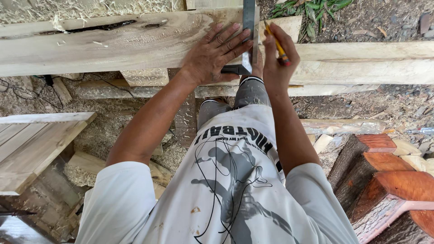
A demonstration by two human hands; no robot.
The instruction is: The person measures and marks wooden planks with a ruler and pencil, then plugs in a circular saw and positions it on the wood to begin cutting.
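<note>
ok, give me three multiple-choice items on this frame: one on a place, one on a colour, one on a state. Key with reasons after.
1. Where does the left hand rest?
A. flat on the pale plank, pressing the metal square
B. on the reddish wood blocks
C. on the sawdust-covered ground

2. What colour is the pencil in the right hand?
A. blue
B. yellow
C. white

3. How is the pencil held?
A. lying loose on the plank
B. tucked behind the square
C. gripped in the right hand's fingers, tip up by the square's blade

Key:
1 A: the palm and spread fingers lie on the plank and over the square.
2 B: the shaft is yellow, with a reddish end.
3 C: the fingers close around it beside the blade's edge.
</note>
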